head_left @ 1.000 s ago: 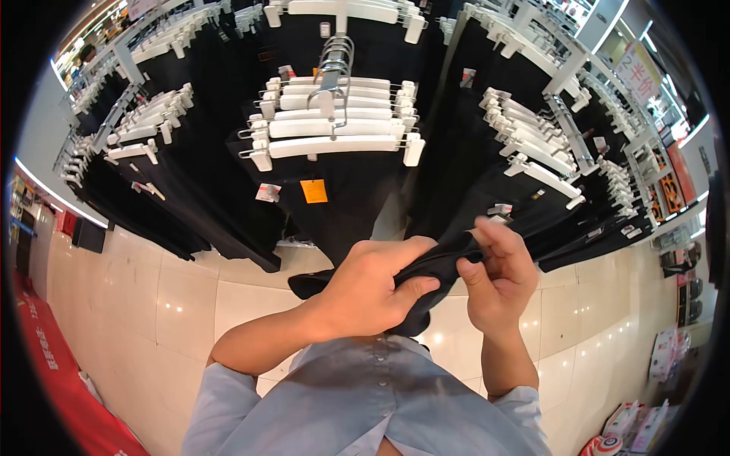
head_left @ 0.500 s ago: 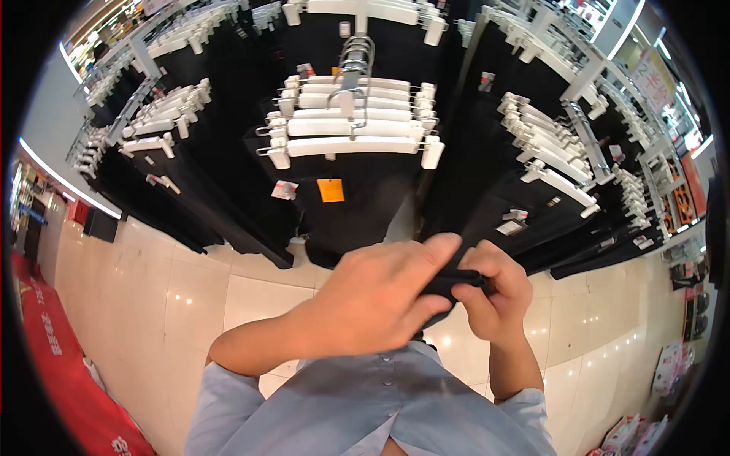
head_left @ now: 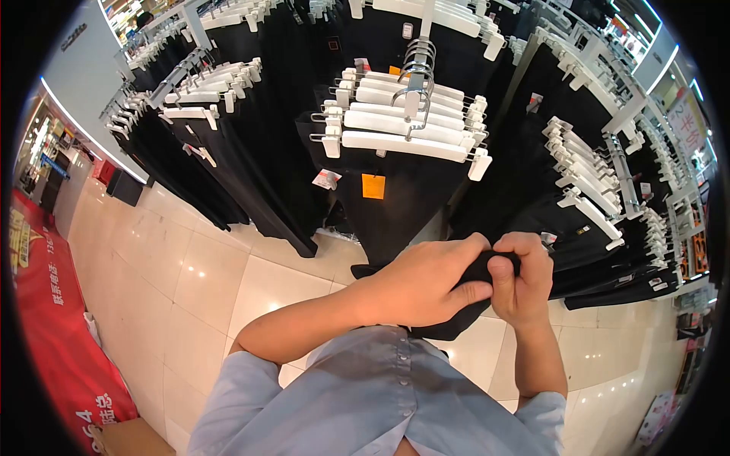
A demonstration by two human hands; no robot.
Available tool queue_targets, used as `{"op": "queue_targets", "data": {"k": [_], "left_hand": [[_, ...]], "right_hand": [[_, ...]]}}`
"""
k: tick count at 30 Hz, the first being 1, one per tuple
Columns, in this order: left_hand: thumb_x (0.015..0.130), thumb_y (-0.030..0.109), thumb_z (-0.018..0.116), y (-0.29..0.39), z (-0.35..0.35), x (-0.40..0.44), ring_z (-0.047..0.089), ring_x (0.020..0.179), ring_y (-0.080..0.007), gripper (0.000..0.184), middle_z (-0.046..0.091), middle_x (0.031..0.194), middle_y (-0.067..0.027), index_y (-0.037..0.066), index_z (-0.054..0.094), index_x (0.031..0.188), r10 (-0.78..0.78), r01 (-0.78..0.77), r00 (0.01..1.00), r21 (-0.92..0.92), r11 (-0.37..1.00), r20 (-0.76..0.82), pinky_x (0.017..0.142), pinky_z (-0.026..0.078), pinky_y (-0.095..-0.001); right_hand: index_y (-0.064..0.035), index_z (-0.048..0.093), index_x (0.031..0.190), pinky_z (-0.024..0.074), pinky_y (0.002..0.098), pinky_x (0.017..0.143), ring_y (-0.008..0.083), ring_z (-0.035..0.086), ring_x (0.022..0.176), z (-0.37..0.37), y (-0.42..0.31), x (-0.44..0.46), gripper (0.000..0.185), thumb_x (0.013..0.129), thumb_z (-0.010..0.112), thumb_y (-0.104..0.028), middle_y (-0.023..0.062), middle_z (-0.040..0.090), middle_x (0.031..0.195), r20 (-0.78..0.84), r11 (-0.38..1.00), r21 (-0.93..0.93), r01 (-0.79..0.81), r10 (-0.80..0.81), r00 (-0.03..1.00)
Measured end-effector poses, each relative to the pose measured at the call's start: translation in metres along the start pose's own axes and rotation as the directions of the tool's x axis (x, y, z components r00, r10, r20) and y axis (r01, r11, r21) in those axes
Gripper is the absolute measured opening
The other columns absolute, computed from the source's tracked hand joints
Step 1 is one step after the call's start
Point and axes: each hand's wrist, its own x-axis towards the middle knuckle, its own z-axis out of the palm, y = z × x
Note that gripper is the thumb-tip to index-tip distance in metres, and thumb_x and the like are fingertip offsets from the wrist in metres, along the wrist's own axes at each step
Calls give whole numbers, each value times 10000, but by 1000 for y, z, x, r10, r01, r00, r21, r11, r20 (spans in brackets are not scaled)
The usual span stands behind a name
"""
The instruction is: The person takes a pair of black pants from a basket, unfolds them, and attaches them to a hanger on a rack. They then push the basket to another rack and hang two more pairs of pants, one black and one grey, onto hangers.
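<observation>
Black trousers (head_left: 461,322) are bunched up between my two hands, just in front of my shirt, and part of the cloth hangs down below. My left hand (head_left: 426,283) is closed on the fabric, thumb on the near side. Close against it, my right hand (head_left: 525,280) pinches the same dark cloth with its thumb and curled fingers. Much of the garment's outline is hidden by my hands. Beyond them, more black trousers (head_left: 407,205) hang from a white clip hanger (head_left: 403,144), with an orange tag (head_left: 373,186) on the front.
White hangers of dark trousers fill a left rack (head_left: 217,83) and a right rack (head_left: 589,178). A metal display arm (head_left: 414,95) juts toward me in the middle. Shiny floor tiles (head_left: 190,273) lie below, and a red banner (head_left: 57,319) stands at the far left.
The racks sit further right in view as the head view has turned. My hands have drawn closer together on the black cloth and appear further right.
</observation>
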Motion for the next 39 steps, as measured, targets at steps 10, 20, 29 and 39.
{"op": "queue_targets", "data": {"k": [10, 20, 29, 39], "left_hand": [[863, 189, 594, -2, -27, 24, 551, 650, -414, 217, 555, 635, -190, -11, 509, 867, 72, -82, 995, 138, 987, 74, 563, 413, -458], [902, 233, 544, -1, -24, 23, 570, 670, -394, 217, 577, 674, -173, 24, 488, 924, -72, 29, 984, 251, 967, 164, 578, 419, -458], [882, 143, 580, -25, -37, 16, 576, 740, -390, 173, 593, 772, -149, 34, 495, 986, 32, -16, 963, -59, 998, 268, 619, 441, -413], [873, 90, 575, -48, -57, 28, 557, 663, -382, 101, 555, 699, -146, 37, 493, 901, 163, -163, 976, -14, 987, 143, 541, 423, -387]], "right_hand": [[4, 512, 1048, 422, 221, 656, 86, 513, 734, -2, 8, 8, 503, 829, 678, -417, 29, 565, 788, 147, 874, 336, -352, 321, 936], [-14, 432, 672, 306, 265, 461, 146, 385, 505, 25, 28, -10, 402, 887, 626, -294, 58, 431, 590, -183, 961, 224, -163, 205, 961], [-25, 389, 567, 255, 286, 414, 171, 329, 451, 36, 10, 16, 498, 786, 732, -312, 56, 348, 527, -158, 990, 96, -105, 119, 980], [-29, 472, 687, 302, 259, 463, 134, 361, 510, 55, 5, 26, 420, 839, 678, -363, 36, 377, 581, -162, 938, 225, -262, 302, 939]]}}
